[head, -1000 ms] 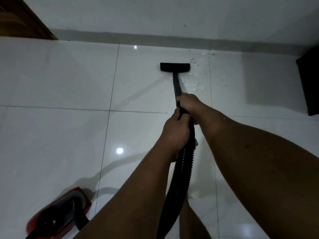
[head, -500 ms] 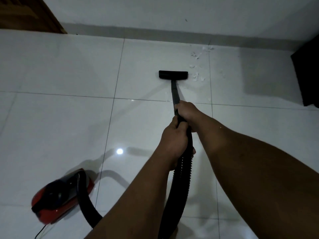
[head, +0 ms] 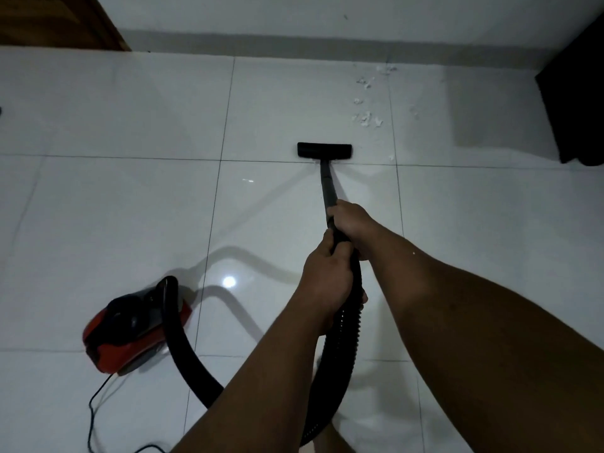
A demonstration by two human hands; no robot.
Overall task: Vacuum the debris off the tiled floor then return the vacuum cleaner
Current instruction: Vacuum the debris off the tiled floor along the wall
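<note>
Both hands grip the black vacuum wand (head: pixel 327 188): my right hand (head: pixel 351 222) is higher up the tube, my left hand (head: pixel 327 276) just behind it where the ribbed hose (head: pixel 343 348) begins. The flat black nozzle (head: pixel 324 150) rests on the white tiled floor (head: pixel 130 207) beside a grout line. White debris scraps (head: pixel 367 117) lie beyond and to the right of the nozzle, with more debris near the wall (head: pixel 385 69). The red and black vacuum body (head: pixel 130 331) sits at lower left, its hose looping to my hands.
A black power cord (head: pixel 94 403) trails from the vacuum body toward the bottom edge. A dark piece of furniture (head: pixel 575 103) stands at the right. A wooden door frame (head: pixel 62 21) is at top left. A grey skirting (head: pixel 294 44) runs along the far wall.
The nozzle has been pulled back toward me, away from the debris and the wall. The view has shifted back, bringing the vacuum body fully into sight.
</note>
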